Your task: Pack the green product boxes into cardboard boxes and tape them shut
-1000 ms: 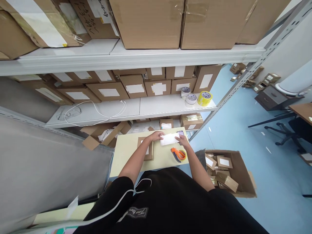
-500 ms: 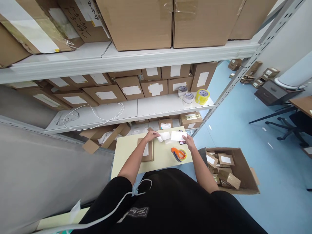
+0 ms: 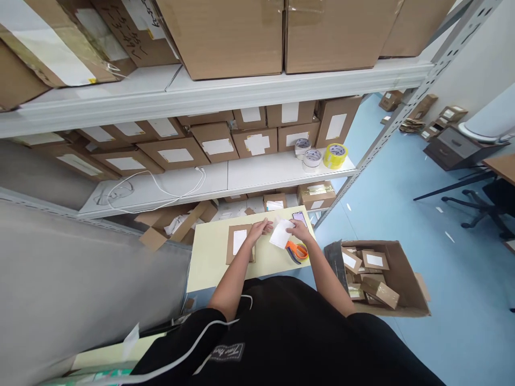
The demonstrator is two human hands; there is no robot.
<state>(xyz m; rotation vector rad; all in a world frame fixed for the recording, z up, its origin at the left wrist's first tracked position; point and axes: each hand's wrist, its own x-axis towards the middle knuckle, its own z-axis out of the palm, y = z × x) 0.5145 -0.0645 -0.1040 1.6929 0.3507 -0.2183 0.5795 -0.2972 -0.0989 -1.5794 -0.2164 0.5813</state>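
My right hand grips white label paper by its right edge, above the pale yellow table. Just left of the paper is my left hand, fingers stretched out and nothing visible between them. Under my left forearm lies a flat cardboard box with a white label on top. An orange tape dispenser rests near the table's right edge, below my right hand. Behind that hand a phone lies with its screen lit.
A large open carton of small boxes stands on the floor to the right. Ahead, a metal shelf bears labelled boxes, clear tape rolls, yellow tape and a white cable. An open box sits left of the table.
My left hand has let go of the white paper and moved slightly right. My right hand has come left with the paper, now tilted, uncovering the phone.
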